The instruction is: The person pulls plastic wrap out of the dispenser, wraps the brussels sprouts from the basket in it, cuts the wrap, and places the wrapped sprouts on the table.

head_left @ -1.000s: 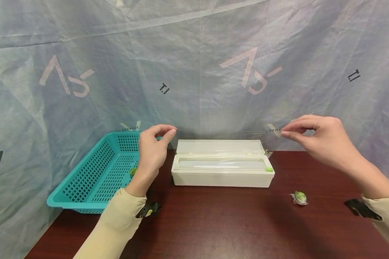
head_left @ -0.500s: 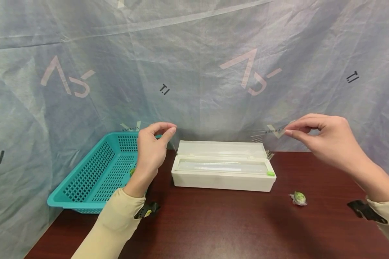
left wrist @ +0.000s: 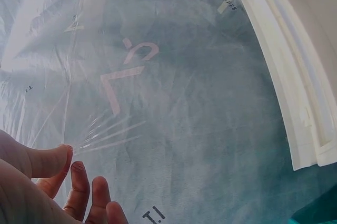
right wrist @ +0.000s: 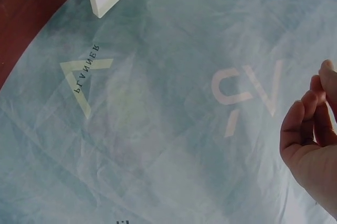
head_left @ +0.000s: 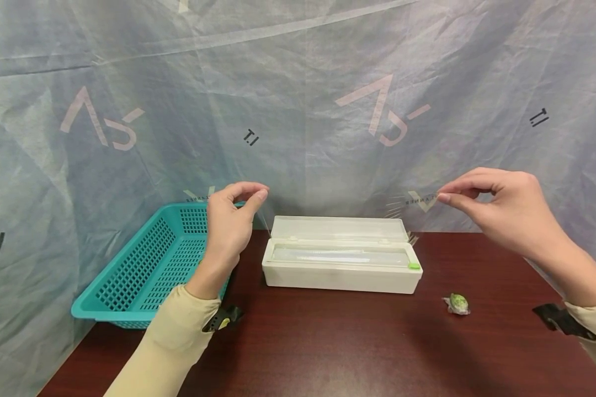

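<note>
Clear film [head_left: 394,209] stretched from the left fingers [head_left: 252,203] to the right fingers [head_left: 456,202] bars any pass between them above the white box [head_left: 340,277], whose raised lid [head_left: 338,227] blocks its rear. The teal basket [head_left: 124,316] obstructs the left; room runs along the table [head_left: 338,347] before the box, towards a small green bundle [head_left: 458,303].

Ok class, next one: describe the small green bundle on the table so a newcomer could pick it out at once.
On the dark red table, find the long, open white box. To its right and a little nearer the viewer lies the green bundle. Unlike the box or the blue-green basket, it is small and roundish, with crinkled, see-through edges.
</note>
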Demonstrator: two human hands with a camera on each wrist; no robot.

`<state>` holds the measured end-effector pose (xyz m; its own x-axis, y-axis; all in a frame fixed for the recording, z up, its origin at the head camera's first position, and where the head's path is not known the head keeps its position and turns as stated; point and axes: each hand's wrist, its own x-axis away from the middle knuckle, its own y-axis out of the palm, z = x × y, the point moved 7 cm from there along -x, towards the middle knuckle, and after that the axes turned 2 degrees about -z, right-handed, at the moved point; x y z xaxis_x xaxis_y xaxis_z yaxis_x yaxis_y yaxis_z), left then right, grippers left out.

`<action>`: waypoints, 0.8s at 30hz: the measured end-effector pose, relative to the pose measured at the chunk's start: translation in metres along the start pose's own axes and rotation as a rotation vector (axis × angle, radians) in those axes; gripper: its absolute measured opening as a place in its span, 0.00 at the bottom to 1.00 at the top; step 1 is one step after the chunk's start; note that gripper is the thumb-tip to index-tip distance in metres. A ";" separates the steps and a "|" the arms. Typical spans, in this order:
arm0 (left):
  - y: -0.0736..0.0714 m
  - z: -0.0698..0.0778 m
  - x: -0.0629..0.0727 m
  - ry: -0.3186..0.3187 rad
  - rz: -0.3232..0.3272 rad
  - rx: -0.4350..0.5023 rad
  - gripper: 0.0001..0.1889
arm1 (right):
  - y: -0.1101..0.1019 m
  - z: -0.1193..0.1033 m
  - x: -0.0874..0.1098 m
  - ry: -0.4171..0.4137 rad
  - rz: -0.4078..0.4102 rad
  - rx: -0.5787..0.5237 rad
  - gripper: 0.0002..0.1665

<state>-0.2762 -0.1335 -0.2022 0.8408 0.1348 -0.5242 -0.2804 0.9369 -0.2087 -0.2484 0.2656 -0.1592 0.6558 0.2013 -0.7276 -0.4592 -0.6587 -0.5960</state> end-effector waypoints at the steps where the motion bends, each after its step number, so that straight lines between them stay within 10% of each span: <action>1: 0.000 0.001 0.000 0.000 0.000 0.001 0.07 | -0.001 -0.001 0.000 -0.002 -0.001 0.002 0.13; 24: -0.008 0.018 0.001 0.031 0.001 0.025 0.07 | -0.016 -0.021 0.000 -0.056 0.034 0.027 0.14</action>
<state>-0.2647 -0.1354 -0.1865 0.8256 0.1260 -0.5501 -0.2693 0.9446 -0.1878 -0.2282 0.2607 -0.1423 0.6051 0.2196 -0.7652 -0.4976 -0.6459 -0.5789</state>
